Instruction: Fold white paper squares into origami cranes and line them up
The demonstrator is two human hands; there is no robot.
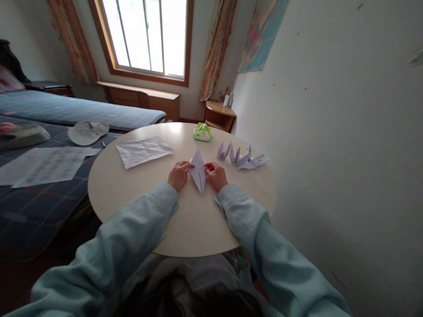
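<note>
Between my hands is a folded white paper, a long diamond with points away from and toward me and a slit in its near half. My left hand pinches its left edge. On the opposite edge, the closed fingers of my right hand grip the paper near its widest part. Several folded paper cranes stand in a group to the right of my right hand. A creased, flattened sheet of paper lies beyond my left hand.
The round cream table carries a green tissue pack at its far side. To the left, a bed holds printed sheets and a white cap. A white wall runs along the right.
</note>
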